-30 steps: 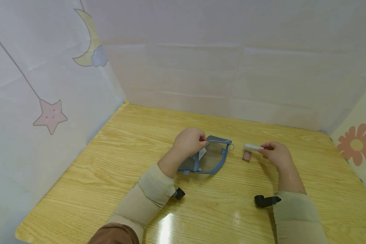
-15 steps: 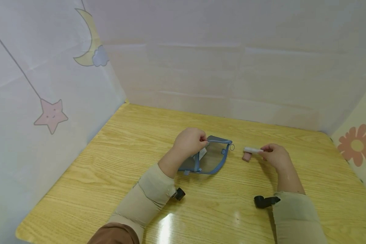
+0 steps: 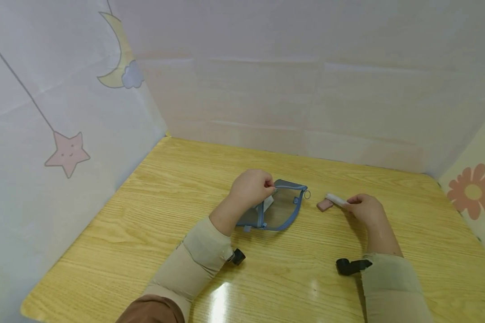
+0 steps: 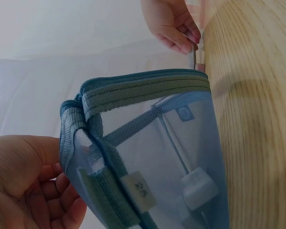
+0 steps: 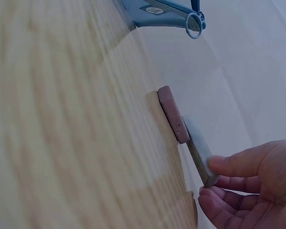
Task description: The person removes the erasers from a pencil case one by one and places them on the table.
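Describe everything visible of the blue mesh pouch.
The mesh zip pouch looks like see-through blue mesh with blue fabric trim, a zip, a tag and a ring at one corner. A white block shows inside. It rests on the wooden table, one edge pinched by the left hand. Whether it is unzipped is unclear.

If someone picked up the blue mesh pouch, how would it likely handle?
The pouch would probably flex and sag, as its see-through mesh walls look thin. Its thick stitched band may keep that edge somewhat firmer. The white item inside might pull the mesh down, though its weight can't be told.
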`<state>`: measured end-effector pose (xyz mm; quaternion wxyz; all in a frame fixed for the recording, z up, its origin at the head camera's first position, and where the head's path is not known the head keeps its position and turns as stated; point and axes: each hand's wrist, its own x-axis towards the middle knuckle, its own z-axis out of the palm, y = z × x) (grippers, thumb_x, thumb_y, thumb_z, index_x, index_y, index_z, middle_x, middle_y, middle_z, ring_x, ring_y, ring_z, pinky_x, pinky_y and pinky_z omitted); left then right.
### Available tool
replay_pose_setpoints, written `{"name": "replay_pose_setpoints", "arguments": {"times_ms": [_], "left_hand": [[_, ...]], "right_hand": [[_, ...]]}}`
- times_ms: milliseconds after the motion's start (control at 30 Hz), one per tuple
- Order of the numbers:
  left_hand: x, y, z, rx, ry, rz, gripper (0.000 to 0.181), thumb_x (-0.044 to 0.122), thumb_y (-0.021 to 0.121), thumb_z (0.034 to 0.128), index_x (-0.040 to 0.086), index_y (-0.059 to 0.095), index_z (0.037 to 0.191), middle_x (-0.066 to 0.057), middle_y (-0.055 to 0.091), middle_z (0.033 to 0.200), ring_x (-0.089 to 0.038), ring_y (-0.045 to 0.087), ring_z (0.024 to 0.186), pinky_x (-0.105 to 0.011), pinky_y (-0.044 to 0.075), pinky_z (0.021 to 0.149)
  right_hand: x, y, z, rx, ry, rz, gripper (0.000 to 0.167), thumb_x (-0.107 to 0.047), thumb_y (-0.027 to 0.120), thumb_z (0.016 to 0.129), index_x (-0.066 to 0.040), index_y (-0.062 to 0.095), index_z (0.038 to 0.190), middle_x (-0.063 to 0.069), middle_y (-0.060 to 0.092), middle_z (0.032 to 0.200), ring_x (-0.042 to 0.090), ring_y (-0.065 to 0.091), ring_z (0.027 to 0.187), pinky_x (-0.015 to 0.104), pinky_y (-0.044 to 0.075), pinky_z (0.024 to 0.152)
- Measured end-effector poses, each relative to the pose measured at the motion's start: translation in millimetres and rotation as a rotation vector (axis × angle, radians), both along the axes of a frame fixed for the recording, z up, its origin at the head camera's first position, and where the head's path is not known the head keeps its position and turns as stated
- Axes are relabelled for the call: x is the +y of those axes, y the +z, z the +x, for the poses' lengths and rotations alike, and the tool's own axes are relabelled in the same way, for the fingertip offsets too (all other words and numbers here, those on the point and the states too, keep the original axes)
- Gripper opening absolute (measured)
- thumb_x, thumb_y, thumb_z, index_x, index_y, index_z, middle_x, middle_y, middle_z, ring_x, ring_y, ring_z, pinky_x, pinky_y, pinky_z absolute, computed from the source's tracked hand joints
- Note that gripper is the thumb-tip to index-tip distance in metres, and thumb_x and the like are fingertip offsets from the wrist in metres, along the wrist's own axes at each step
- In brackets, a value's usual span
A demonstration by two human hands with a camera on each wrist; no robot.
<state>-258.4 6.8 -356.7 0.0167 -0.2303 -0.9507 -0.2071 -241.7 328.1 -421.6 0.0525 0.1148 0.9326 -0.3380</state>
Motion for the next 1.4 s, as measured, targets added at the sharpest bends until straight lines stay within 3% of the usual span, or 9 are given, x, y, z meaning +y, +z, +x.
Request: {"name": "replay_pose_setpoints", "arguments": {"times_ms": [433,933,1267,1400], "left_hand": [[0.2,-0.7,-0.5,0.004,0.001,0.002,0.014,0.027,0.060,0.0879,0.023,0.066,0.076,0.013,0.059,0.072,-0.006,0.052,0.060,-0.022,0.041,0.055],[-0.5,1.1,0.3,0.004,-0.001,-0.007,0.014,0.028,0.060,0.0881,0.023,0.065,0.076,0.012,0.059,0.073,-0.007,0.052,0.063,-0.023,0.041,0.057],[-0.4,-1.2,-1.7,0.007,-0.001,-0.002,0.014,0.028,0.060,0.0881,0.023,0.066,0.077,0.012,0.060,0.075,-0.006,0.052,0.064,-0.022,0.042,0.058],[-0.3,-1.6,-1.7,0.004,-0.001,-0.001,0.013,0.028,0.060,0.0882,0.023,0.066,0.077,0.012,0.060,0.075,-0.006,0.053,0.064,-0.022,0.042,0.058]], "right_hand": [[2,-1.1,2.4,0.011,-0.013,0.032,0.039,-0.024,0.061,0.088,0.008,0.054,0.109,0.024,0.056,0.102,0.034,0.051,0.088,0.042,0.042,0.072],[4,-4.2,1.4,-0.045,0.002,0.051,0.038,-0.026,0.065,0.084,0.005,0.054,0.102,0.013,0.060,0.085,0.026,0.052,0.079,0.035,0.042,0.065],[5,-1.1,1.6,-0.088,0.050,0.041,0.047,-0.037,0.062,0.085,0.005,0.053,0.106,0.016,0.058,0.092,0.028,0.051,0.083,0.038,0.042,0.068],[1,6.4,3.2,-0.083,0.064,0.043,0.057,-0.044,0.055,0.088,0.006,0.048,0.114,0.025,0.053,0.107,0.035,0.051,0.090,0.040,0.042,0.070]]}}
